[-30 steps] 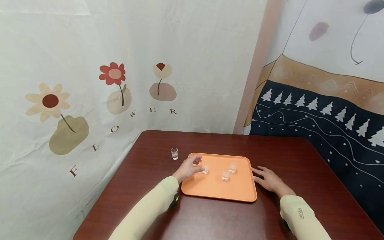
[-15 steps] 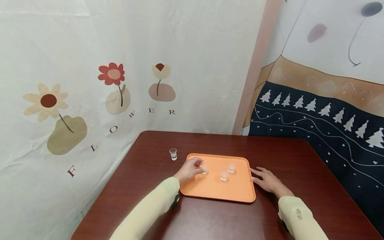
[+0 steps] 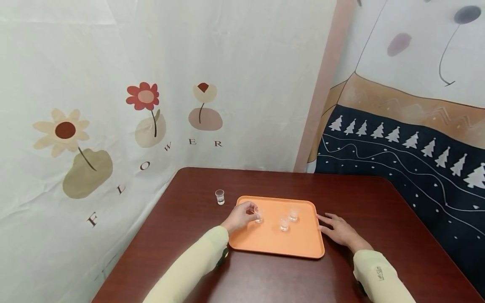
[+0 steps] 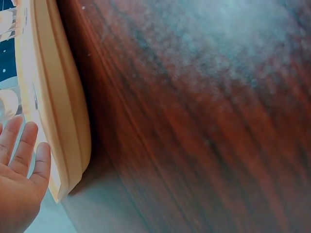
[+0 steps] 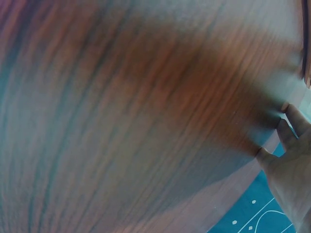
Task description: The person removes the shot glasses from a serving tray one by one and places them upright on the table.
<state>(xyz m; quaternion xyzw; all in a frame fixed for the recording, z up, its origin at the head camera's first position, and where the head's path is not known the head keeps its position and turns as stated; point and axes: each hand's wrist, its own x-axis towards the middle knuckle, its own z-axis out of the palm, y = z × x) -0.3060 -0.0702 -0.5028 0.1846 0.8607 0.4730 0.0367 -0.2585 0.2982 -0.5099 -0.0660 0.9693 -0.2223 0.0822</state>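
Note:
My left hand (image 3: 240, 216) is over the left part of an orange tray (image 3: 265, 244) and pinches a small clear shot glass (image 3: 259, 215) between thumb and fingers. Two more shot glasses stand upright on the tray: one nearer the front (image 3: 284, 224) and another behind it (image 3: 293, 214). My right hand (image 3: 341, 230), fingers extended, touches the tray's right rim. In the left wrist view, fingers of my left hand (image 4: 22, 179) show beside the tray's side wall (image 4: 60, 111). Fingers of my right hand (image 5: 289, 165) reach over the table in the right wrist view.
Another shot glass (image 3: 220, 197) stands on the dark red-brown table (image 3: 288, 277), just beyond the tray's far left corner. Fabric backdrops with printed flowers (image 3: 143, 97) and white trees (image 3: 394, 134) hang behind the table.
The fingers of my left hand have closed in on the leftmost glass on the tray. My right hand keeps its place at the rim, and the other glasses have not moved.

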